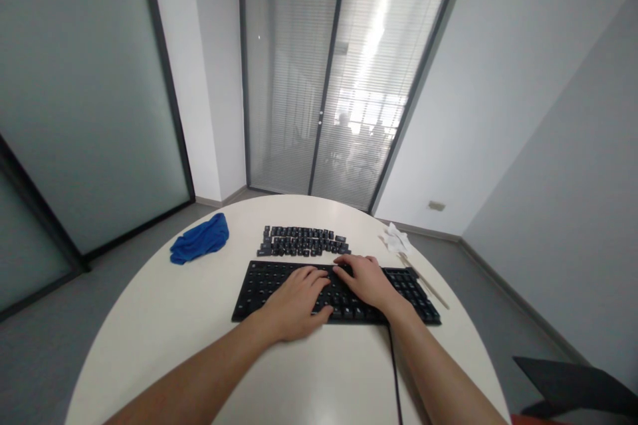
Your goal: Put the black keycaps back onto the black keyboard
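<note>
A black keyboard [256, 289] lies on the round white table, and many of its key places on the left and in the middle look bare of caps. My left hand [298, 302] rests over its middle, fingers spread and thumb apart near the front row. Beside it, my right hand [367, 283] reaches over the keyboard's upper edge; its thumb and forefinger are apart and nothing shows between them. Loose black keycaps [302, 242] stand in rows just behind the keyboard, close to my right fingertips. What lies under my palms is hidden.
A crumpled blue cloth [200, 239] lies at the table's left, and a white tissue [396, 239] at its right. Near the tissue, a thin pale stick [429, 284] lies beside the keyboard. The black cable [395, 372] runs toward me over the table [164, 339].
</note>
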A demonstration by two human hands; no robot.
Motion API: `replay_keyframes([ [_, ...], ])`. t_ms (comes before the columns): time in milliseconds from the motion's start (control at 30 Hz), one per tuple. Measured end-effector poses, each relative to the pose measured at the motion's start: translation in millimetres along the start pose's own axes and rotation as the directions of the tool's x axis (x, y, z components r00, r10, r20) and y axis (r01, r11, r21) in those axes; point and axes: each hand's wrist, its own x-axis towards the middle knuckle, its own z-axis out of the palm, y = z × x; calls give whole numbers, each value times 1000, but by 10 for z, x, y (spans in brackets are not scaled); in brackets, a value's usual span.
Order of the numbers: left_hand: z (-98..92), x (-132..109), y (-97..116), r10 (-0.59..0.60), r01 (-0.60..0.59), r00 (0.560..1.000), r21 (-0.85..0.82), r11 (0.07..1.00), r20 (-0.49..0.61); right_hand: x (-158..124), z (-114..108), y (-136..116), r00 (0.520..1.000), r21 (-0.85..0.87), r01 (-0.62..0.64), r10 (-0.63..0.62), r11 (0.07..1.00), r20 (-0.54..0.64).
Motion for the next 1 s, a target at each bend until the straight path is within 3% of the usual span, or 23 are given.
replay_keyframes([
  [167,3,-2,-3,-6,6,1000,5,1000,-18,219,-9,-102,996,-146,-46,34,988,-88],
  [533,-23,-1,12,-12,12,1000,7,1000,-16,566,204,-204,997,-280,-42,23,959,-69],
  [767,-48,-7,15,-11,11,1000,-16,1000,-16,593,221,-235,999,-283,-26,15,959,-41],
  [1000,-49,6,-9,-68,67,998,-112,991,-8,377,-19,-254,997,-237,6,-23,972,-69],
])
